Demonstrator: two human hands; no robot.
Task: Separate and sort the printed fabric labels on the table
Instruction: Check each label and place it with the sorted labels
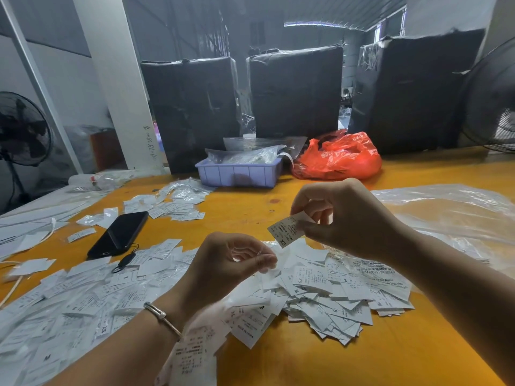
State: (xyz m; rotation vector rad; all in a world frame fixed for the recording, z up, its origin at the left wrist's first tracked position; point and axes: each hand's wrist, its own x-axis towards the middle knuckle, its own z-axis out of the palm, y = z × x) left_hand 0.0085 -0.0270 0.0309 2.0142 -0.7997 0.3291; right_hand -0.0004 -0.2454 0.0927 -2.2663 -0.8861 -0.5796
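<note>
Right hand point(345, 218) grip: thumb and fingertips pinched shut on one small white printed fabric label marked XS point(287, 229), held up off the orange table point(239, 207). Left hand point(231, 263) grip: fingers curled; seems to pinch a blurred white label edge, can't confirm. Directly below both: loose mound of mixed-size white labels point(328, 291); left of the grips, a flatter spread of labels point(83, 291). Step looks like: single label separated, size readable. Next likely needs dropping it on the matching size pile; can't tell which pile is XS.
</note>
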